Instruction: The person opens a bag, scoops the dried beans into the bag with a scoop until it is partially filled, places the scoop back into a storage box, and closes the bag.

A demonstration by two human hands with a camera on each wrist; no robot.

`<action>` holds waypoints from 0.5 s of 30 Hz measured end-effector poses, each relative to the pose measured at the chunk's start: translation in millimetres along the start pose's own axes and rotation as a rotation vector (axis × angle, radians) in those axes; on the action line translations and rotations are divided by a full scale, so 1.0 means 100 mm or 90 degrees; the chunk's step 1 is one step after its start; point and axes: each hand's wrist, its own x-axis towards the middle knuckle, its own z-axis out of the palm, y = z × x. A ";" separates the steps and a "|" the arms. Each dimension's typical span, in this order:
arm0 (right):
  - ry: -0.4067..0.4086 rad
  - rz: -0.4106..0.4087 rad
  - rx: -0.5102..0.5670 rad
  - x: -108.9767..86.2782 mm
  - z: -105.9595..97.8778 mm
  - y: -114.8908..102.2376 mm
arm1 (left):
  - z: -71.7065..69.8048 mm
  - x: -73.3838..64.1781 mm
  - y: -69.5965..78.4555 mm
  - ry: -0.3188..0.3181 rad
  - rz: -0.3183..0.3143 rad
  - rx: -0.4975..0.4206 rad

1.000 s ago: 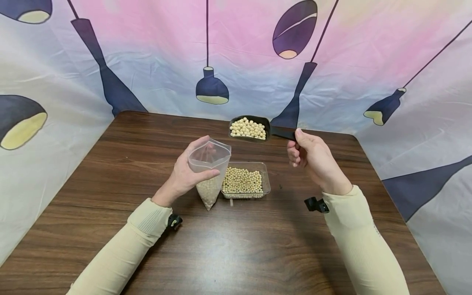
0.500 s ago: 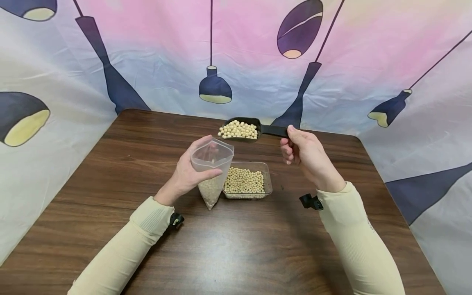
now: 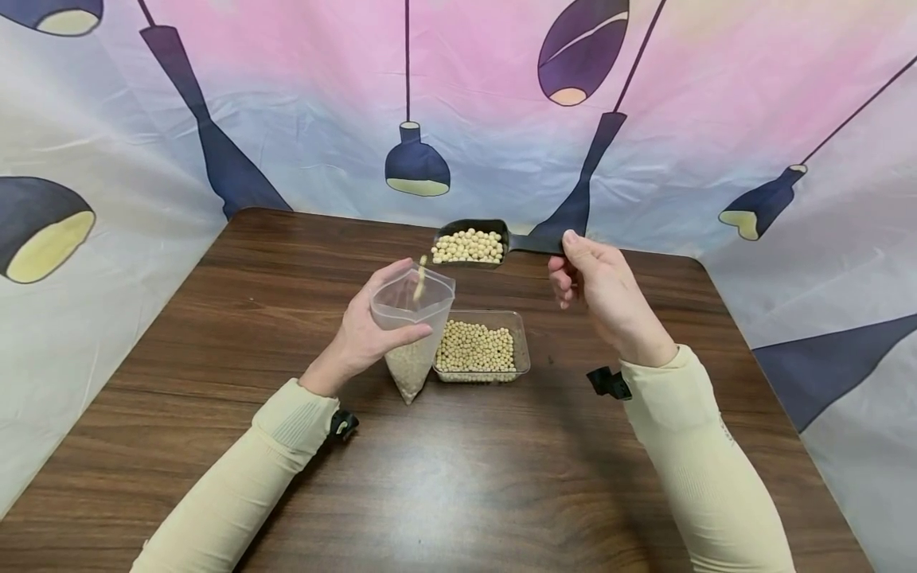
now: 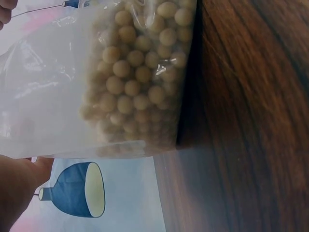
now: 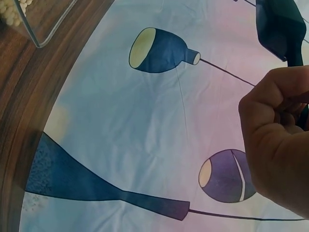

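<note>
My left hand (image 3: 361, 330) grips a clear plastic bag (image 3: 430, 318) near its top, thumb and fingers round it, with the mouth spread wide. Pale round beans (image 4: 133, 82) fill the bag's lower part. In my right hand (image 3: 609, 298) is the handle of a black scoop (image 3: 507, 240), pinched between thumb and fingers. More beans (image 3: 469, 247) lie in the scoop, which is held above and right of the bag's mouth. A few falling beans (image 3: 419, 282) blur between the scoop's lip and the bag's opening. The right wrist view shows the scoop's underside (image 5: 280, 29).
Just right of the bag stands a clear plastic tray (image 3: 521, 350) of the same beans on the dark wooden table (image 3: 458, 477). Behind the table hangs a cloth printed with lamps (image 3: 322, 119).
The scoop has moved left toward the bag's mouth, and beans now drop from its lip. My left hand holds the bag in nearly the same place.
</note>
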 end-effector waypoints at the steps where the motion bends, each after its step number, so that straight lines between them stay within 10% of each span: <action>1: 0.002 -0.005 -0.003 0.00 0.00 -0.01 | 0.00 0.00 0.00 -0.001 0.003 -0.003; 15: 0.021 -0.080 -0.046 -0.02 -0.01 -0.09 | 0.01 0.00 0.00 -0.001 -0.005 -0.019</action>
